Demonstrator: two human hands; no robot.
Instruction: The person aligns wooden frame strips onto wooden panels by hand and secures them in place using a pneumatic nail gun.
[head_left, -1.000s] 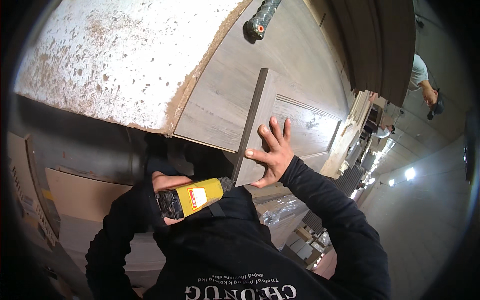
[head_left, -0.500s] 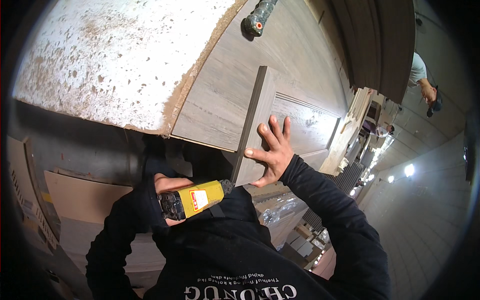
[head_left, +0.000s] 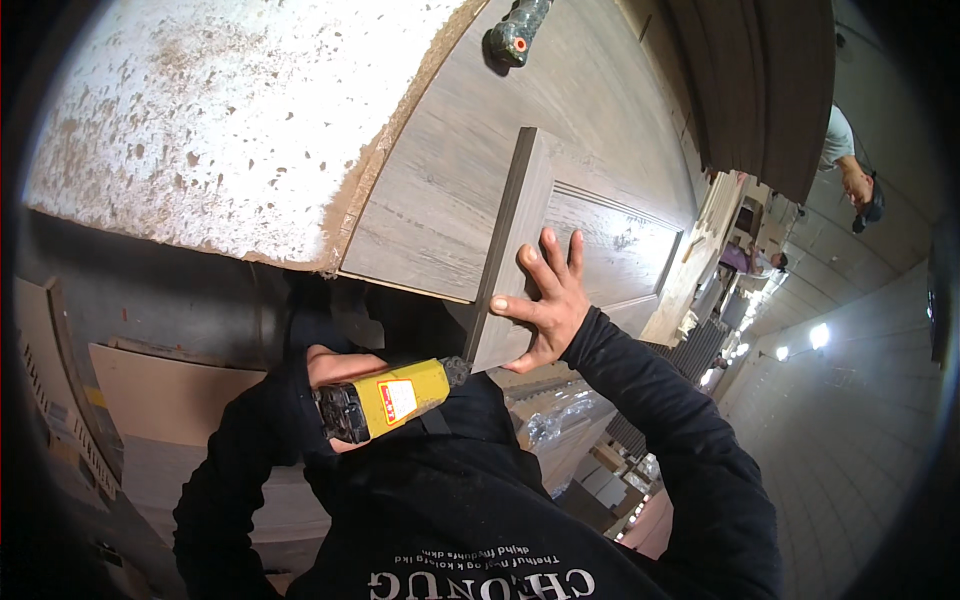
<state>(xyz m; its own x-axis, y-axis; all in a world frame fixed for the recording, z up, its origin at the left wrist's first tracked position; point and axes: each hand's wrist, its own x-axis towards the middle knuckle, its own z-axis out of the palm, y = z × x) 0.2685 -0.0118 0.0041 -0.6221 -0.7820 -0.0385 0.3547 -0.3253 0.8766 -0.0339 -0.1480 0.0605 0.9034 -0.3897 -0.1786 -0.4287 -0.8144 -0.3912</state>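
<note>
Framed panel [head_left: 615,240]: grey, wood-grained, with a recessed middle; lies at a slant on a larger grey board [head_left: 430,210], its near end reaching past that board's edge toward the person's waist.
Right hand [head_left: 552,318]: palm down on the panel's near end, fingers spread flat, one fingertip at the long left edge, thumb low by the near corner; pressing or resting, not wrapped round anything.
Left hand [head_left: 340,368]: closed round the yellow tool [head_left: 390,400], fingers showing above and below its black rear end.
Tool nose [head_left: 456,371]: dark, pointed at the panel's near corner; touching or just beside it, cannot tell which.
Just changed: very little. Both hands, tool and panel keep the same arrangement as a second ago; the view has drifted slightly, and a distant co-worker [head_left: 765,262] has shifted posture.
Meaning for the work: reads as a steady hold, right hand bracing, left keeping the tool lined up; no new fastening or mark visible at the corner.
Around: white speckled board [head_left: 230,140] to the left; dark wrapped cylinder [head_left: 517,35] on the grey board beyond the panel.
</note>
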